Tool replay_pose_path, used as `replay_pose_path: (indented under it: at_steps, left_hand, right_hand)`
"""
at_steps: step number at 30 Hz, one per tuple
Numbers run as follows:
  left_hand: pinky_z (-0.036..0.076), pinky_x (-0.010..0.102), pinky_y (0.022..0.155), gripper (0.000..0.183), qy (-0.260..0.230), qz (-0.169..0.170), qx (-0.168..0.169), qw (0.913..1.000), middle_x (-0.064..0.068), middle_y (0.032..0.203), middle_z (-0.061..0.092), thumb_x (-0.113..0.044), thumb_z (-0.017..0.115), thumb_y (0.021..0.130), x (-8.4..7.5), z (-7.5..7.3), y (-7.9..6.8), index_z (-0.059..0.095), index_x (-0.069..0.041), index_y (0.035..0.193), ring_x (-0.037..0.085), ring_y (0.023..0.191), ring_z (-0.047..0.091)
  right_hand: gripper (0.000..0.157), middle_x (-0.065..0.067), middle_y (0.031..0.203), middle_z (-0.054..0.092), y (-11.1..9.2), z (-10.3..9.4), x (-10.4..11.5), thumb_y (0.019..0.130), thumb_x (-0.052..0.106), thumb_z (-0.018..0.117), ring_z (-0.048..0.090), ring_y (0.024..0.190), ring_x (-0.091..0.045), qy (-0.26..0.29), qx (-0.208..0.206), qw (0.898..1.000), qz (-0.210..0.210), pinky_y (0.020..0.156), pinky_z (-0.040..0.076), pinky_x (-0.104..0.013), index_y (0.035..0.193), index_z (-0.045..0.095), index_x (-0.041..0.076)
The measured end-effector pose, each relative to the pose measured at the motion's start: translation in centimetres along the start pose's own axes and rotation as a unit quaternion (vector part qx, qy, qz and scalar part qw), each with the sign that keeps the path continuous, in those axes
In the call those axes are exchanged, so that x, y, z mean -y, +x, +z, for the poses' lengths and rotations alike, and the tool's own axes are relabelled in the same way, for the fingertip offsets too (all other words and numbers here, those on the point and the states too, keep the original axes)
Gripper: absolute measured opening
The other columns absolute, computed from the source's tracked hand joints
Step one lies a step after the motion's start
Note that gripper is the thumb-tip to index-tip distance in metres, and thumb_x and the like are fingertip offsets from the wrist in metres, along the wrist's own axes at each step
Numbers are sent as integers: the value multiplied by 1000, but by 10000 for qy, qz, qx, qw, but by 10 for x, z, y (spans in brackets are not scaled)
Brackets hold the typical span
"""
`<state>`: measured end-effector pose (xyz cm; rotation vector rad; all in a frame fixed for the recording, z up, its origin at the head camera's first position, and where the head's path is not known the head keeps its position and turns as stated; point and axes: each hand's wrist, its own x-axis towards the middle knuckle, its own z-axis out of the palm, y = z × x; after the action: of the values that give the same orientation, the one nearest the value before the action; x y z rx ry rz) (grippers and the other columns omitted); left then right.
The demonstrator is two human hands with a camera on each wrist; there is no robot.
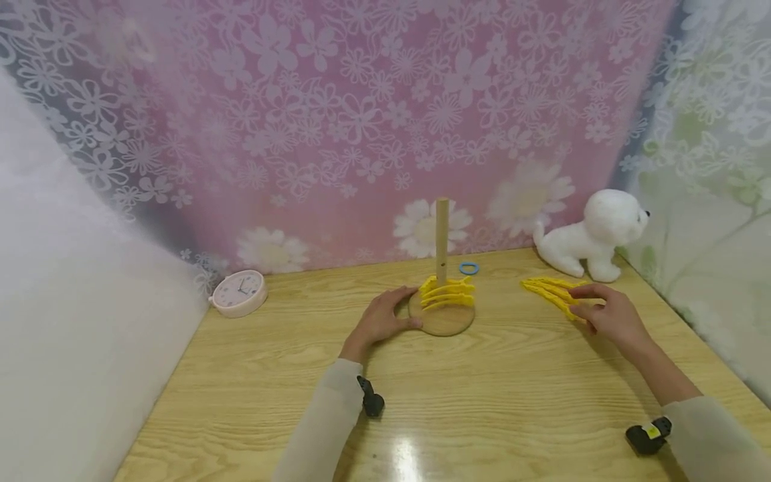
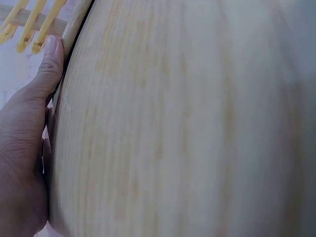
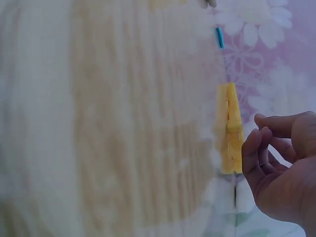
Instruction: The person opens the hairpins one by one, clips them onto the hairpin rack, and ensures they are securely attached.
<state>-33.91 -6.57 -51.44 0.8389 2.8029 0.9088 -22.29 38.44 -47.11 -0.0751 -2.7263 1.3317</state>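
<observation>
A round wooden stand [image 1: 446, 323] with an upright post stands on the table. Around the post's foot are several yellow plastic pieces [image 1: 448, 294] with slim arms, their exact kind unclear. My left hand [image 1: 381, 318] holds the left side of the round base, thumb near its front and fingers farther back. To the right, more yellow pieces [image 1: 545, 288] lie on the table in a wedge shape. My right hand [image 1: 611, 318] is over their right end with bent fingers; the right wrist view shows nothing between its fingertips, beside a yellow piece [image 3: 229, 133].
A blue ring [image 1: 468, 268] lies behind the stand. A white toy dog [image 1: 593, 237] sits at the back right, and a pale pink clock [image 1: 239, 293] at the back left. A flowered pink cloth [image 1: 337, 154] hangs along the table's rear edge.
</observation>
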Motion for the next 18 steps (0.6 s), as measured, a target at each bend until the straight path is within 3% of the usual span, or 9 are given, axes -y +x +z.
replay_pose_path:
  at_steps: [7, 9, 14, 18]
  left_hand:
    - [23, 55, 126, 84, -60, -34, 30, 10000, -3, 167, 37, -64, 73, 89, -1, -1, -2, 41, -35, 161, 28, 155, 30]
    - [24, 55, 126, 84, -66, -28, 18, 10000, -3, 167, 37, -64, 72, 89, -1, -1, -2, 40, -35, 161, 29, 155, 31]
    - [24, 56, 126, 84, -29, 28, 5, 10000, -2, 167, 37, -63, 72, 90, -1, -2, -1, 41, -33, 161, 29, 155, 32]
    - [24, 55, 126, 85, -11, 0, 31, 10000, -3, 167, 36, -65, 72, 89, -1, -2, 0, 40, -35, 161, 27, 155, 30]
  right_hand:
    - [36, -12, 78, 65, 4, 0, -5, 103, 14, 66, 53, 55, -16, -191, 117, 9997, 70, 49, 46, -30, 133, 62, -7]
    - [35, -16, 82, 67, 6, 1, -3, 101, 13, 68, 52, 53, -16, -276, 124, 9995, -7, 48, 46, -30, 131, 63, -6]
    - [33, -29, 118, 67, 7, 7, 1, 100, 13, 71, 54, 55, -15, -444, 261, 9984, -248, 48, 49, -29, 126, 68, -7]
    - [34, -29, 121, 67, 7, 12, 5, 98, 15, 74, 56, 60, -13, -510, 545, 9965, -385, 51, 50, -28, 124, 68, -6]
